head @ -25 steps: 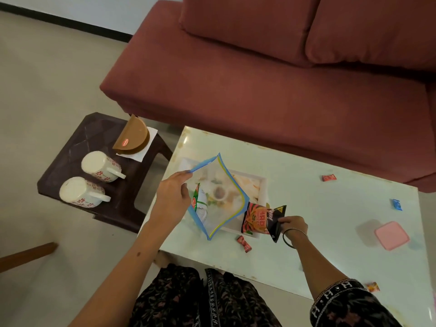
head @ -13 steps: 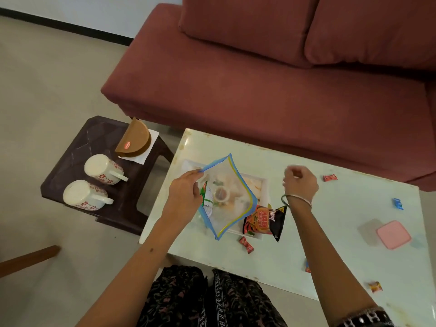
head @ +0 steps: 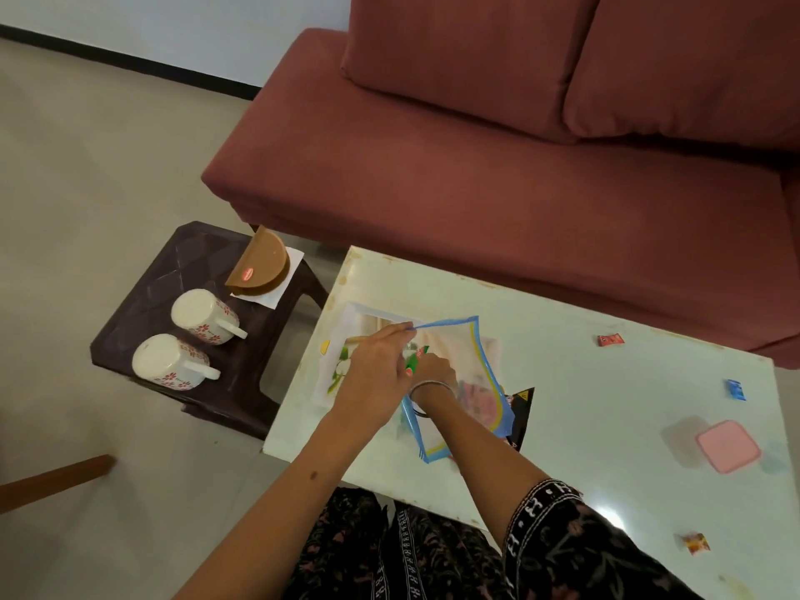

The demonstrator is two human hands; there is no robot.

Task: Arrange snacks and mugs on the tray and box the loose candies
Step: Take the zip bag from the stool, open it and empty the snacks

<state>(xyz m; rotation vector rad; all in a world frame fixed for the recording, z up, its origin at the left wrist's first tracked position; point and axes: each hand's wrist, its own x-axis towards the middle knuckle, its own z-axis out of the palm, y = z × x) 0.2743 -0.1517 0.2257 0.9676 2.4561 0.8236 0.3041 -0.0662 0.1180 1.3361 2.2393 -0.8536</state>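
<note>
A maroon sofa (head: 498, 158) fills twelve o'clock. Beige floor (head: 86, 175) meets a pale, perhaps white, wall (head: 173, 23) at eleven.

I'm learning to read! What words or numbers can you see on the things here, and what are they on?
No text here is clear enough to read.
Red oval label on the brown half-round box: too blurred.
Yellow warning-style sign on the black and orange snack packet: too small.
Green and red packet inside the clear blue-edged zip bag: print blurred.
Red wrapped candy and blue wrapped candy: too small.
</note>
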